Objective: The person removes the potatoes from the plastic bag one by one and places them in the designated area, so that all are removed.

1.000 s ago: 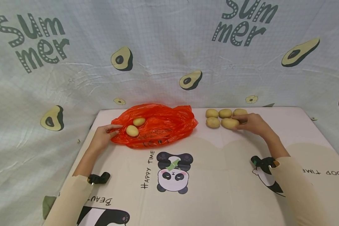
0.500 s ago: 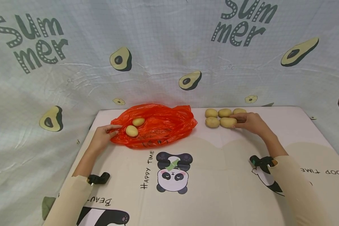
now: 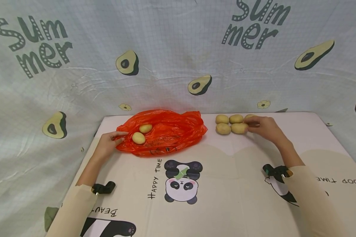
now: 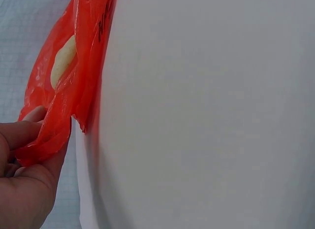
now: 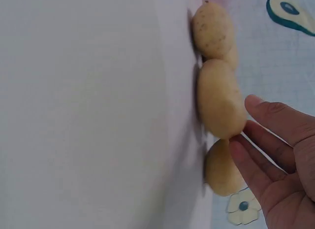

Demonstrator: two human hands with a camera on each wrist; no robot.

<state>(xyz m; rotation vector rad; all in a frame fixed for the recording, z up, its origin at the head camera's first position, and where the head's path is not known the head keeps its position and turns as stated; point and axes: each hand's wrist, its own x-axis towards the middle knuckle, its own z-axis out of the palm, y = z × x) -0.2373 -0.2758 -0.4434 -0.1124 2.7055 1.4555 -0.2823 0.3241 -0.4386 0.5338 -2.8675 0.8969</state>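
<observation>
My left hand (image 3: 106, 144) pinches the edge of a red plastic bag (image 3: 178, 130); the left wrist view shows its film (image 4: 54, 135) between thumb and fingers. Two potatoes lie at the bag's left part, one potato (image 3: 138, 138) in front of the other potato (image 3: 145, 128). At the back right, several potatoes stand in two short rows. Beside the front row's right potato (image 3: 239, 128) is my right hand (image 3: 264, 126), its fingers extended. In the right wrist view the thumb is apart from that potato (image 5: 220, 98), with fingertips at its end. The hand partly hides the back right potato (image 3: 250, 116).
A pale table (image 3: 219, 184) with printed pandas and words carries everything. Behind it hangs a curtain (image 3: 166, 42) printed with avocados and lettering. The bag and potatoes lie close to the table's back edge. Dark cameras sit on both wrists.
The front right potato has shifted slightly left, up against its neighbour. My right hand has let go of it and lifted a little. My left hand has stayed on the bag.
</observation>
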